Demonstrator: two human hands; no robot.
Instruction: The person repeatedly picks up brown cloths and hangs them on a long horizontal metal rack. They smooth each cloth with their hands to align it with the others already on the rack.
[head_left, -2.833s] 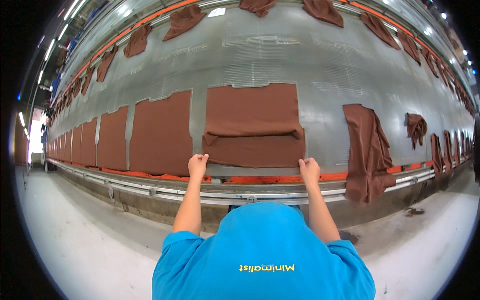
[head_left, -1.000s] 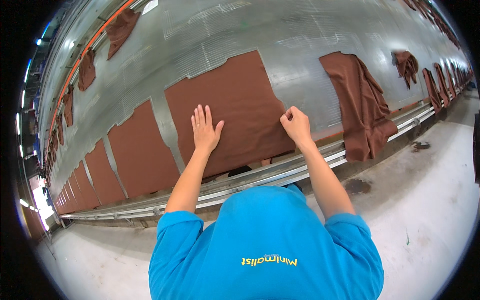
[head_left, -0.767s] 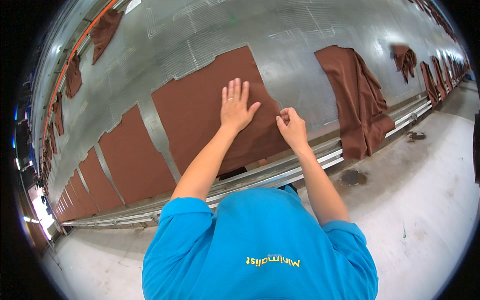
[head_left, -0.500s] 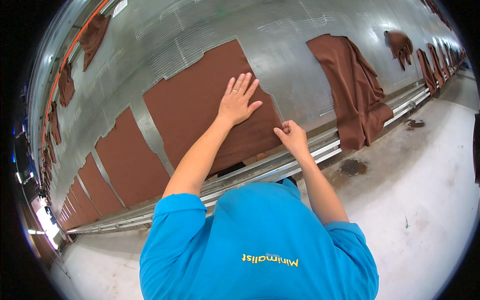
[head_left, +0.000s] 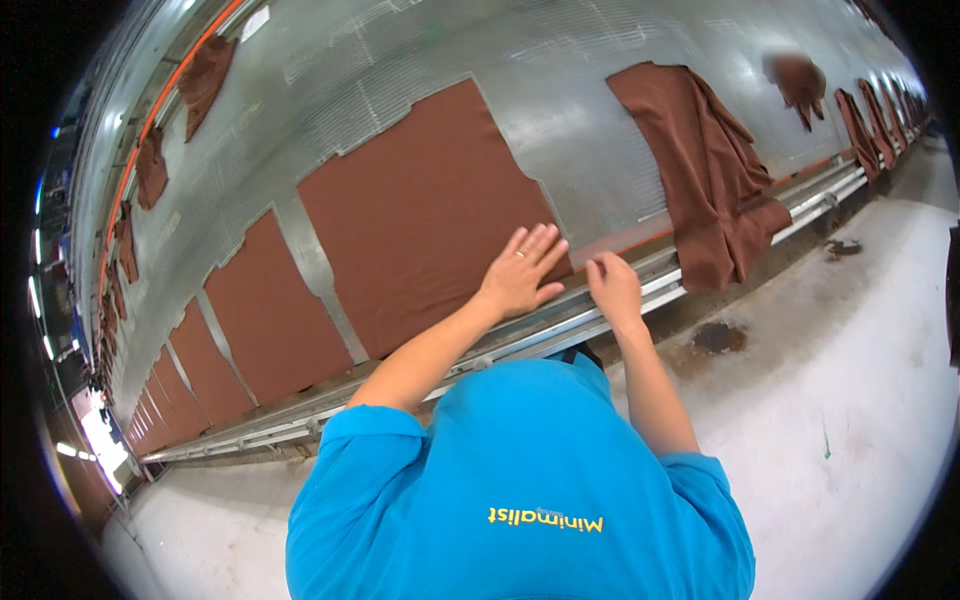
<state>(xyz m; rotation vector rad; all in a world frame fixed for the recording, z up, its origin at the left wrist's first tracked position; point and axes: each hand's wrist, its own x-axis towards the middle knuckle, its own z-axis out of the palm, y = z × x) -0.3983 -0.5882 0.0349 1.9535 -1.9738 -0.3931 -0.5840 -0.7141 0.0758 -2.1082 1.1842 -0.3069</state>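
Observation:
A brown fabric panel (head_left: 420, 200) lies flat on the long grey metal table (head_left: 560, 120), inside a marked outline. My left hand (head_left: 522, 272) is open, palm down, fingers spread over the panel's near right corner. Just right of that corner, at the table's near edge, my right hand (head_left: 615, 288) is closed with its fingers curled and thumb pressed in. Whatever it may grip is hidden. Further right, a loose brown cloth (head_left: 690, 170) lies in folds on the table and hangs over the near rail.
More flat brown panels (head_left: 270, 310) run in a row to the left. Brown pieces (head_left: 207, 85) lie along the far edge by an orange strip (head_left: 130, 180). Metal rails (head_left: 480, 350) border the near side. The pale floor (head_left: 830, 330) has dark stains (head_left: 720, 337).
My left hand has slid from the panel's middle right toward me, to its near right corner. My right hand has shifted slightly right, staying closed. An orange strip now shows along the near edge.

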